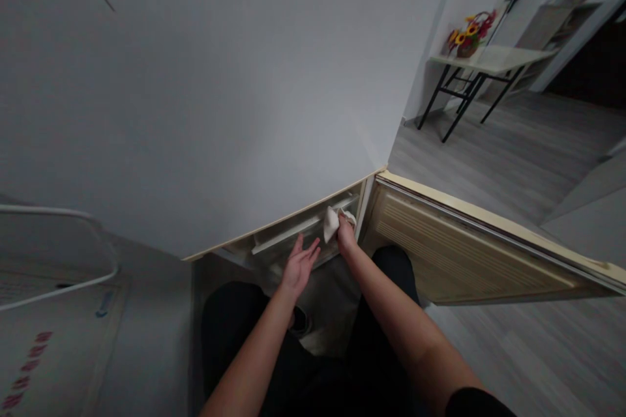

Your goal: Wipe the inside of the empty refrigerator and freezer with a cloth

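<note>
A white cloth is bunched in my right hand, which presses it against the inside of an open lower fridge compartment, near its right end. Just in front of the compartment's pale drawer front, my left hand hovers with fingers spread and holds nothing. The compartment's door hangs wide open to the right, its ribbed inner face toward me. My legs in dark trousers sit below the hands.
The tall white fridge front fills the upper left. A white appliance with a curved rim stands at the left. Far right, a black-legged table carries a basket of flowers on grey wood flooring.
</note>
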The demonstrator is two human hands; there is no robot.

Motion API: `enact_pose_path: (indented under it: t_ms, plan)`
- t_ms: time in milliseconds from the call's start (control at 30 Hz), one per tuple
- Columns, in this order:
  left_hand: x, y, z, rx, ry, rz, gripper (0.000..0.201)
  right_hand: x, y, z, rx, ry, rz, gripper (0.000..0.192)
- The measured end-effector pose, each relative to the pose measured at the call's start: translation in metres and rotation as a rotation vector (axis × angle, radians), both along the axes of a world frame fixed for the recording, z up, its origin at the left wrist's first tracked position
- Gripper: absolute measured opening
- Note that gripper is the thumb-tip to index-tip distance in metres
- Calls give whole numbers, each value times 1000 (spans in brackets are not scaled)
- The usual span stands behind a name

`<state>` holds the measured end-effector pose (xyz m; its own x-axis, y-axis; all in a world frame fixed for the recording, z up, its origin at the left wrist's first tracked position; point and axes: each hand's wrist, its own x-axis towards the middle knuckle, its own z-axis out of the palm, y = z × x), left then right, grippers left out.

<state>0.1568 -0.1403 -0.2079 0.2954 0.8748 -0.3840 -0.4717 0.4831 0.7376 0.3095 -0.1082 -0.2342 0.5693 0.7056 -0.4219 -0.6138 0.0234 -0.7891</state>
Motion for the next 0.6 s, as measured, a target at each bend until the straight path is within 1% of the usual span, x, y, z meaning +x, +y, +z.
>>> enact_pose_path:
  t_ms: [100, 167, 233, 267, 333, 400, 433, 533, 600]
  plan:
    - [4, 39, 4, 36, 59, 2, 38, 9, 21, 3, 33, 32, 126, 31]
    - [2, 59, 6, 58, 106, -1, 31, 16, 33, 7, 68, 36, 177, 34]
    - [-2, 68, 5, 79, 164, -10, 25, 21, 36, 7, 117, 43, 195, 34]
    - [-4, 67, 3, 92, 203, -15, 25, 21, 32, 4, 142, 45, 200, 34]
    - [-6, 54, -4, 127, 292, -29, 34, 15, 13, -10, 171, 57, 206, 35]
    - [-5, 30, -14, 170, 376, -54, 45, -3, -18, -32, 153, 99, 217, 36]
    - [-5, 16, -20, 191, 407, -79, 47, -15, -36, -44, 119, 154, 237, 36]
    - [-4, -22, -39, 229, 473, -151, 48, -55, -83, -73, 15, 303, 285, 43]
    - [-8, -37, -50, 224, 523, -117, 46, -74, -100, -81, -26, 319, 319, 44]
